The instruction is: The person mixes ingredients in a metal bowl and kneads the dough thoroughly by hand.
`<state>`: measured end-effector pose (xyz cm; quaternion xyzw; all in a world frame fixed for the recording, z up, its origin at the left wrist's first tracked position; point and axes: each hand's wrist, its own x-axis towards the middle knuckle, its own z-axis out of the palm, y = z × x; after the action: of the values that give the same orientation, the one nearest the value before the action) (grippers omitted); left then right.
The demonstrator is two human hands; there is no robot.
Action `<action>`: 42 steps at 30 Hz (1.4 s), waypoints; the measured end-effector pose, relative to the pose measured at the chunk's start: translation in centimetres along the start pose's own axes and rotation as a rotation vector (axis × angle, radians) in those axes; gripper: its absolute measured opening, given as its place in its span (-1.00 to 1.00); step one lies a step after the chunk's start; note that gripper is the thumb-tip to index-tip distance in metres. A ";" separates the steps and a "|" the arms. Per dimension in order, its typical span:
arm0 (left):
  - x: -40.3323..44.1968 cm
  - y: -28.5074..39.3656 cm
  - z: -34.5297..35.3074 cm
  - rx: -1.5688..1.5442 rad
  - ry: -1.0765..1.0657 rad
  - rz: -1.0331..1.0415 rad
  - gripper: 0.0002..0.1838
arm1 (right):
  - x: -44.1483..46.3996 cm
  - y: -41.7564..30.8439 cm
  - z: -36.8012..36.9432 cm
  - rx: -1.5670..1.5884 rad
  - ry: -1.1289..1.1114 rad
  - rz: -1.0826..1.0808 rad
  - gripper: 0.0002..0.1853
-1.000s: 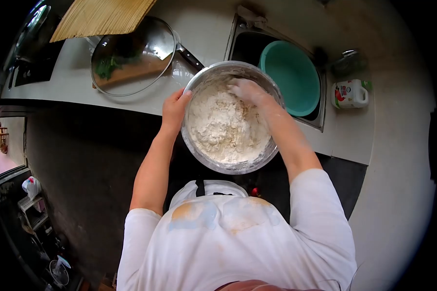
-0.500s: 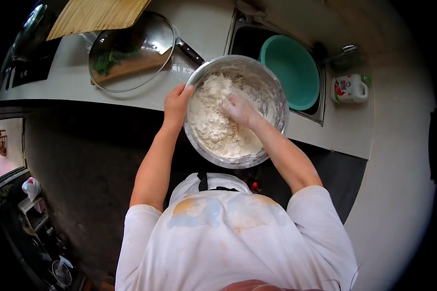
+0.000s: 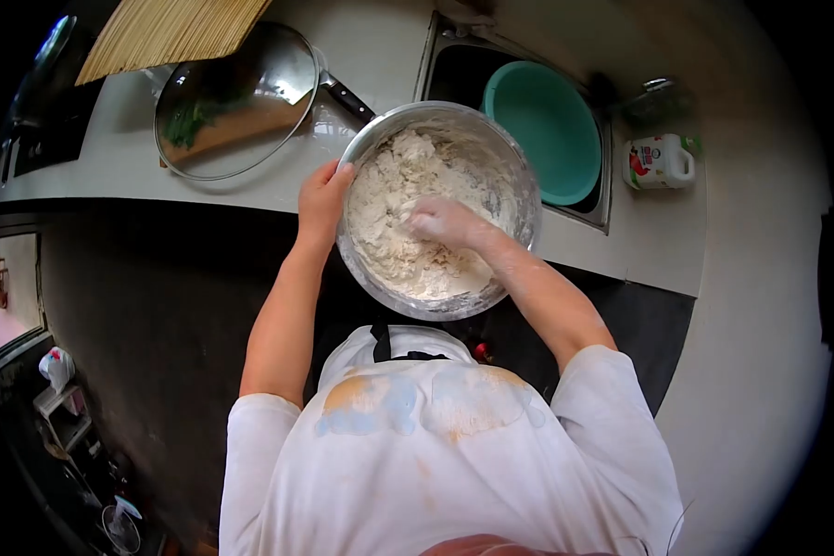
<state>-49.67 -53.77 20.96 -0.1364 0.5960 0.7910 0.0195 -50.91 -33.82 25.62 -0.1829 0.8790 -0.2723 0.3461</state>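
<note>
A large metal bowl [image 3: 519,227] is held at the edge of the counter, with pale, crumbly flour mixture [image 3: 394,190] inside. My left hand [image 3: 323,202] grips the bowl's left rim, thumb over the edge. My right hand [image 3: 443,222], dusted with flour, is in the middle of the bowl. Its fingers are curled and pressed together in the mixture. Whether they hold a clump of it is hidden.
A glass lid [image 3: 234,102] covers greens and a wooden board on the counter [image 3: 232,193]. Near the bowl lies a black-handled knife or pan handle [image 3: 347,98]. A green basin [image 3: 547,134] sits in the sink. A white jug [image 3: 660,162] stands at the right.
My right hand has moved from the bowl's far side down toward its middle. The flour mixture has shifted and heaped toward the upper left. My left hand still holds the rim.
</note>
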 end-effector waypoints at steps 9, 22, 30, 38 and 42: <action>-1.3 -1.2 0.2 -0.126 0.099 -0.016 -0.64 | -1.9 11.1 3.2 0.282 0.341 0.173 -0.55; -1.3 0.3 0.4 -0.126 0.041 -0.039 -0.63 | -5.6 4.9 -4.7 -0.742 -0.595 0.273 -0.68; -1.2 -0.5 0.2 -0.108 0.074 0.018 -0.65 | -4.4 2.5 3.8 -0.291 -0.439 -0.122 -0.69; -0.9 -0.3 0.0 -0.150 -0.011 -0.050 -0.68 | -1.0 2.5 -0.3 -0.162 -0.081 -0.036 -0.65; -1.1 -0.3 0.1 -0.158 -0.004 -0.033 -0.67 | 1.0 3.2 0.4 -0.250 -0.052 0.181 -0.66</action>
<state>-48.62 -53.42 20.92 -0.1459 0.5295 0.8354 0.0227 -51.72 -31.99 22.93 -0.1516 0.9096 -0.1237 0.3666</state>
